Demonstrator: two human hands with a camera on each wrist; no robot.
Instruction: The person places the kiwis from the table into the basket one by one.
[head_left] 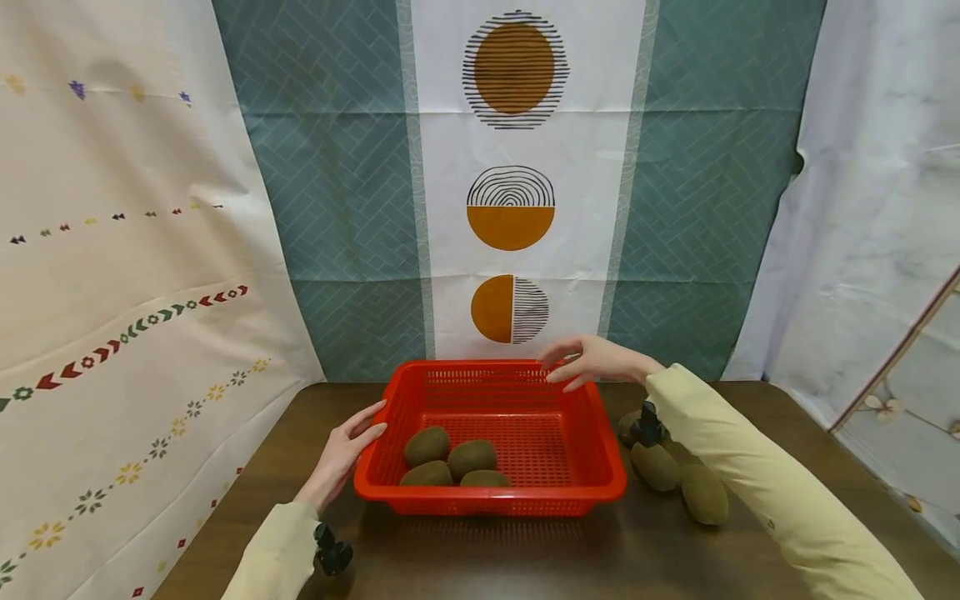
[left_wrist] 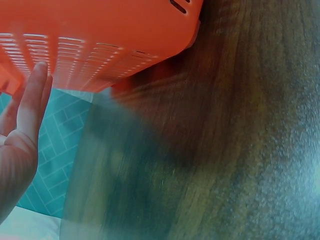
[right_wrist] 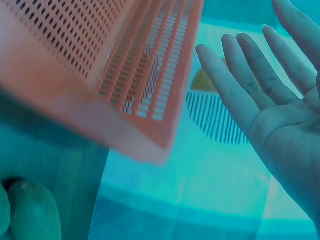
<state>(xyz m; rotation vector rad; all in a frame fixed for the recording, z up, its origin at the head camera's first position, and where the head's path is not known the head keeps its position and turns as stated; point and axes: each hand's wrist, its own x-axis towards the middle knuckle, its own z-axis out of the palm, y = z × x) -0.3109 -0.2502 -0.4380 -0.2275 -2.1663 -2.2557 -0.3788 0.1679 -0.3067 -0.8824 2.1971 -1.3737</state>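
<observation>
A red plastic basket [head_left: 491, 493] with slotted walls sits on the dark wooden table. Several brown kiwifruit [head_left: 472, 460] lie inside it, gathered at the front left. My left hand [head_left: 341, 454] is at the basket's left rim. In the left wrist view, straight fingers [left_wrist: 31, 102] reach along the outside of the slotted wall. Over the back right corner hovers my right hand [head_left: 592, 360], empty, its fingers spread and slightly bent. The right wrist view shows that palm [right_wrist: 285, 125] beside the basket wall [right_wrist: 150, 75], with a gap between them.
More brown kiwifruit [head_left: 705, 493] lie on the table right of the basket, partly hidden under my right sleeve [head_left: 738, 446]. A patterned curtain [head_left: 517, 250] hangs behind the table [head_left: 480, 558]. Light cloths [head_left: 150, 250] hang on both sides.
</observation>
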